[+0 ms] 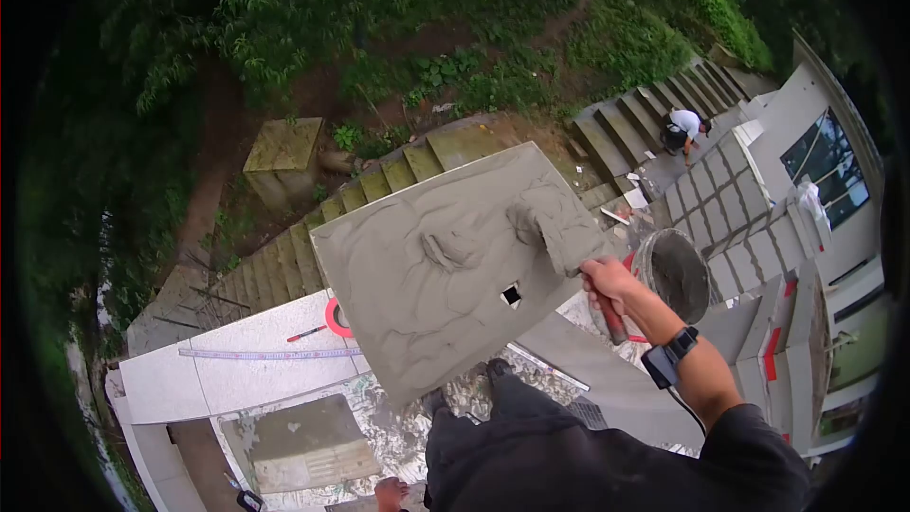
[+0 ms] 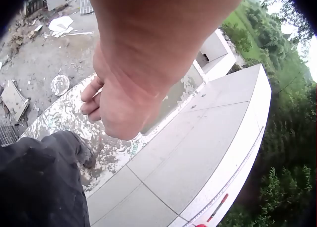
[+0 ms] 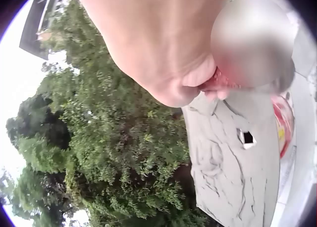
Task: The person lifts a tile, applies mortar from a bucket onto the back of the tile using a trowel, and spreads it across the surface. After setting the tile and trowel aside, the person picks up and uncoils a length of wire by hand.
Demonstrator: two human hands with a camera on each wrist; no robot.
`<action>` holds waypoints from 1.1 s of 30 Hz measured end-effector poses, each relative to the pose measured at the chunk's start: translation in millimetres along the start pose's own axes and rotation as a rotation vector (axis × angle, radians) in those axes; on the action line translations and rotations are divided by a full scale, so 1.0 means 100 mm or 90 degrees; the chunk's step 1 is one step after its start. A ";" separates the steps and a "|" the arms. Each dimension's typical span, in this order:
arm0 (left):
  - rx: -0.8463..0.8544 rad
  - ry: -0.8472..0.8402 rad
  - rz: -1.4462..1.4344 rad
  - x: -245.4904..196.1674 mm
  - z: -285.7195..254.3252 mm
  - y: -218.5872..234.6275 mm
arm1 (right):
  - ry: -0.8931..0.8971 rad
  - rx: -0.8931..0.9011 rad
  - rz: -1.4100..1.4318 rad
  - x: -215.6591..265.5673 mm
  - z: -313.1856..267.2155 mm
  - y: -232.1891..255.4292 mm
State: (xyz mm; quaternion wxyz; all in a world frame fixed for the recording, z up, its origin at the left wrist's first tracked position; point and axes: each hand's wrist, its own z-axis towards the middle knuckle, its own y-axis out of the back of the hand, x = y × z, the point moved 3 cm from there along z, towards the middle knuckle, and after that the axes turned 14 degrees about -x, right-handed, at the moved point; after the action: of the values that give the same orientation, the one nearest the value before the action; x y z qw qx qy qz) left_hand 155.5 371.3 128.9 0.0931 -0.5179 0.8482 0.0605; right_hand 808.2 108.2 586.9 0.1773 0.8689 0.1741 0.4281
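My right hand (image 1: 611,286) grips the red handle of a trowel (image 1: 612,320). The trowel's blade is hidden under grey mortar at the right side of a large square tile (image 1: 533,156). Wet mortar (image 1: 389,275) coats the tile's upper face in ridges, with lumps near the middle and right. A small square hole (image 1: 511,295) goes through the tile. In the right wrist view, the fingers of this hand curl round the red handle (image 3: 220,82). My left hand (image 2: 121,105) hangs low beside the dark trousers, its fingers loosely bent with nothing in them.
A mortar bucket (image 1: 678,275) stands right of the tile. Left of it, a ruler (image 1: 270,354), a red pen (image 1: 305,334) and a red ring-shaped item (image 1: 336,318) lie on a pale ledge (image 1: 152,389). Steps (image 1: 275,261) descend beyond. A person (image 1: 684,130) crouches farther off.
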 end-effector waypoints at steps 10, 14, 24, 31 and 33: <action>-0.144 -0.178 0.040 -0.65 -0.41 -0.39 | 0.191 0.297 -0.224 0.12 -0.69 -1.55; -0.130 -0.158 0.015 -0.52 -0.36 -0.53 | 0.452 0.352 -0.462 0.14 -0.95 -1.32; -0.161 -0.191 -0.025 -0.45 -0.47 -0.64 | 0.637 0.109 -0.538 0.87 -0.02 -1.60; -0.138 -0.135 -0.123 -0.07 -0.39 -0.53 | 0.208 0.395 -0.240 0.63 -0.66 -2.47; -0.139 -0.127 -0.116 0.02 -0.48 -0.57 | 0.310 0.396 -0.320 0.70 -0.73 -2.51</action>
State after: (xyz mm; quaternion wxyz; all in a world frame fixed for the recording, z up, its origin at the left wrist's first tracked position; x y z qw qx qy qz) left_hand 200.5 334.2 174.9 0.1250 -0.5914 0.7725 0.1945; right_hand 751.5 371.8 561.7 -0.0395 0.6858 0.5357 0.4910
